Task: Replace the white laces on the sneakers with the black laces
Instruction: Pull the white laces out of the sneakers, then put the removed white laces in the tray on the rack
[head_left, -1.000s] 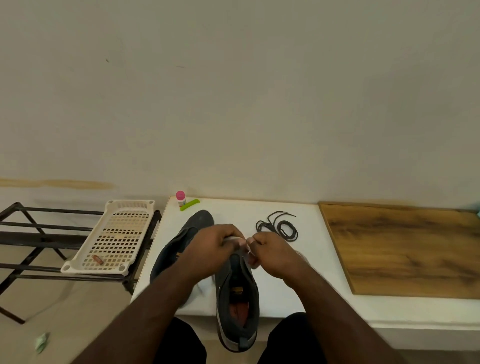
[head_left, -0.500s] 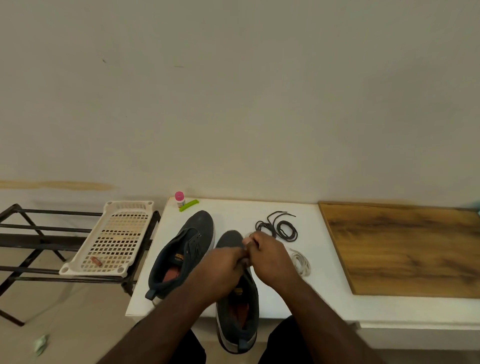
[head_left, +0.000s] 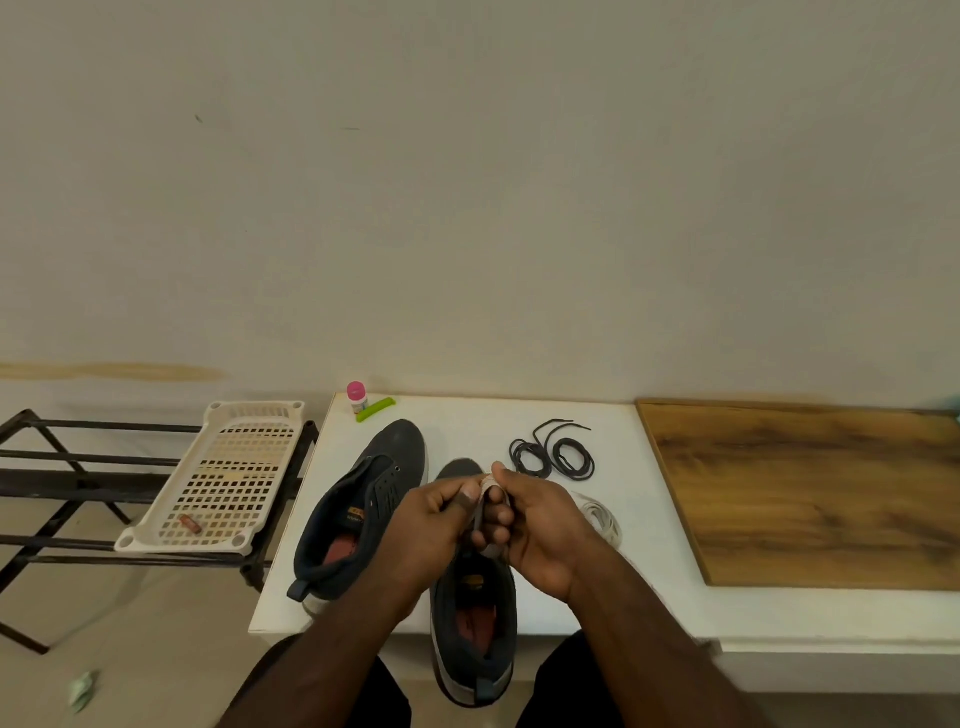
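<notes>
two sneakers, two hands, one tray

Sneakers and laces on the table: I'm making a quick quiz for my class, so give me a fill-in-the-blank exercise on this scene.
1. The coiled black laces lie on the ___ table.
2. The number of sneakers on the table is ___.
3. The small bottle by the wall has a ___ cap.
4. The left hand and right hand meet above the ___ sneaker.

Missing words: white; two; pink; right

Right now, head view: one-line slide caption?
Both hands, left and right, wind a white lace above the near sneaker; black laces wait.
</notes>
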